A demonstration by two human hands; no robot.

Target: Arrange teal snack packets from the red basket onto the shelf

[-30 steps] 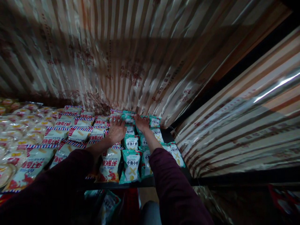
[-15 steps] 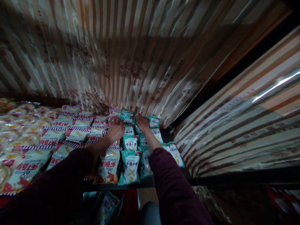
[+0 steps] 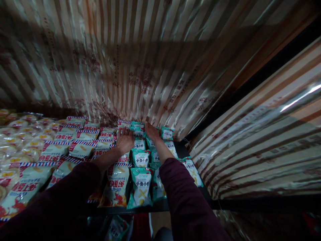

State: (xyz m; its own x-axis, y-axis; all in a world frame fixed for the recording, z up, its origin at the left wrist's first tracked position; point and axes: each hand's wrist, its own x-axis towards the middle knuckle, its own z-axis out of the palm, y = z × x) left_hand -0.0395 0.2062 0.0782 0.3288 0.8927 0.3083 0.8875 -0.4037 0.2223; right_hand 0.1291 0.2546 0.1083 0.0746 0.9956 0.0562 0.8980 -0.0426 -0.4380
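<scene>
My left hand (image 3: 125,142) rests over the back of the red-and-white snack bags, its fingers spread toward a bag with a striped top edge (image 3: 123,124). Just to the right, my right hand (image 3: 151,132) reaches over the green snack bags, fingers stretched forward and partly hidden by the back of the hand. Between both hands runs a column of green bags, with one green bag (image 3: 140,185) at the front edge. Beside it on the left stands a red-and-white bag (image 3: 116,187). My forearms cover several bags.
The bags stand in rows on a dark shelf (image 3: 184,150). Clear-wrapped round snacks (image 3: 15,140) lie at the far left. Striped plastic sheeting (image 3: 145,67) hangs behind, and a dark post (image 3: 225,93) slants at the right. More green bags (image 3: 116,229) sit below the shelf.
The view has shifted slightly, so the front bags appear a little lower and larger. Both hands remain at almost the same place over the back bags.
</scene>
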